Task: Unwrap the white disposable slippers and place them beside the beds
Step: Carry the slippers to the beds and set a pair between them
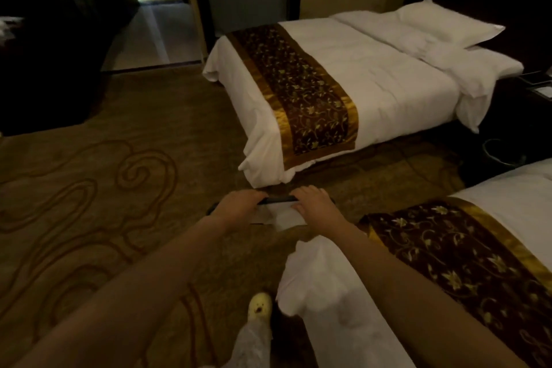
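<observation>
Carpet [98, 188] runs dim between two beds. Over it, left hand [239, 206] and right hand [316, 203] curl their fingers around a dark tray [276, 199] holding white slippers [286, 215], between near bed [448, 263] and far bed [343, 84]. A foot [260, 306] stands below.

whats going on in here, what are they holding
A person stands on the patterned carpet between two made beds, arms stretched out. The left hand and right hand together grip a flat dark tray with something white on it, possibly the slipper pack; it is too dim to tell whether it is wrapped. The far bed and near bed both have brown-gold runners. No slippers lie beside either bed yet.
</observation>
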